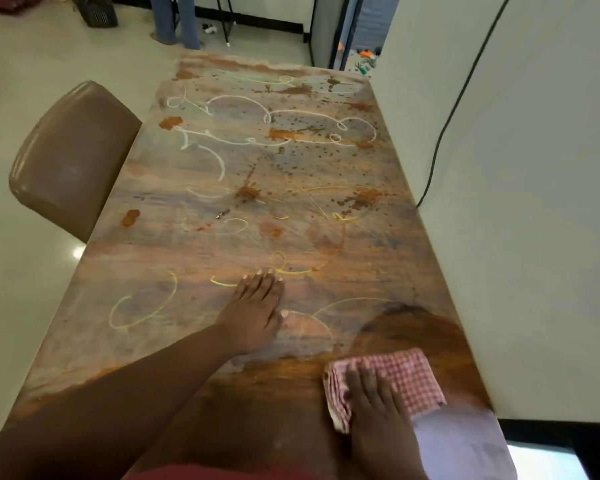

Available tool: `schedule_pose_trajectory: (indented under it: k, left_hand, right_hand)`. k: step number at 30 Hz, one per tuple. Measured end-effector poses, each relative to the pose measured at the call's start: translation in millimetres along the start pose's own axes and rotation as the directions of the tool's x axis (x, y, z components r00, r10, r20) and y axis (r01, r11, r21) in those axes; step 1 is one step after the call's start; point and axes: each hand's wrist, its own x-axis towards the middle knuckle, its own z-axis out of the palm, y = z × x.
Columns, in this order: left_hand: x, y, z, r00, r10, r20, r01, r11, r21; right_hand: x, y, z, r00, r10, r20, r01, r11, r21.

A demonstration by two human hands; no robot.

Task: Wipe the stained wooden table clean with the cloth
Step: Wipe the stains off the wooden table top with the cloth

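Observation:
A long wooden table (194,244) runs away from me, covered with chalk loops, orange-brown splashes and dried drips. A darker, wet-looking patch (406,334) lies at the near right. My right hand (371,400) presses flat on a folded red-and-white checked cloth (406,379) at the near right corner. My left hand (253,313) rests flat on the tabletop with fingers together, palm down, holding nothing.
A brown padded chair (66,161) stands against the table's left side. A white wall (534,202) with a black cable (451,116) borders the right edge. A person's legs (174,19) and a black crate (96,10) are on the floor beyond the far end.

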Motion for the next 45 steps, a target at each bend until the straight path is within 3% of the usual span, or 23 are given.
schedule_pose_trajectory:
  k: [2,6,8,10,13,18,22,24,27,33,35,40,45]
  left_hand:
    - [0.3,-9.0,-0.3,1.000,0.017,-0.026,-0.018,1.000,-0.023]
    - [-2.8,-21.7,0.3,0.998,0.046,-0.041,-0.048,0.998,-0.039]
    - [-6.1,-23.7,0.8,0.998,0.060,-0.031,-0.061,0.997,-0.039]
    - [-10.1,-24.8,0.5,0.998,0.067,-0.021,-0.068,0.997,-0.041]
    - [-16.7,-25.5,-0.8,0.999,0.049,-0.012,-0.049,0.998,-0.043]
    - [-19.6,-32.0,-4.2,0.998,0.034,-0.049,-0.034,0.999,-0.005]
    - [-21.8,-43.7,-3.3,0.999,-0.007,-0.048,0.007,1.000,-0.011]
    - [-23.3,-43.9,-2.2,0.998,-0.024,-0.052,0.024,1.000,0.000]
    - [-26.0,-35.3,-1.8,0.997,-0.036,-0.070,0.036,0.999,-0.004]
    - [-12.5,-0.8,-9.3,0.998,-0.028,-0.055,0.030,0.998,0.048]
    - [-3.0,10.9,-15.7,0.998,-0.031,-0.051,0.035,0.997,0.072]
    - [10.8,37.5,-28.2,0.994,-0.078,-0.078,0.085,0.992,0.095]
    - [15.6,60.1,-29.1,0.993,-0.062,-0.101,0.072,0.992,0.100]
  right_hand:
    - [-24.7,6.5,-5.0,1.000,-0.003,-0.023,0.005,0.998,0.064]
    - [12.5,46.2,-15.0,0.950,0.266,0.163,-0.264,0.964,-0.030]
    - [56.9,46.6,-21.9,0.914,0.359,0.188,-0.357,0.933,-0.044]
    - [104.2,25.7,-31.4,0.928,0.346,0.141,-0.348,0.938,-0.012]
    - [134.5,-21.4,-31.8,0.976,0.198,0.095,-0.202,0.979,0.033]
    - [61.7,-46.2,2.5,0.989,-0.030,0.145,0.031,0.999,-0.009]
    - [42.9,7.2,-7.1,0.988,0.088,0.127,-0.082,0.995,-0.047]
    - [67.2,27.5,-20.5,0.968,0.203,0.150,-0.199,0.979,-0.037]
    - [110.1,22.9,-28.9,0.955,0.241,0.170,-0.245,0.970,-0.002]
    - [76.3,25.0,-19.0,0.989,-0.062,0.137,0.062,0.998,0.005]
    - [57.7,60.4,-20.9,0.998,-0.004,0.059,0.003,1.000,0.012]
    - [99.5,125.0,-36.2,0.939,0.330,0.095,-0.333,0.943,0.021]
    - [123.5,114.6,-41.3,0.959,0.265,0.104,-0.269,0.963,0.030]
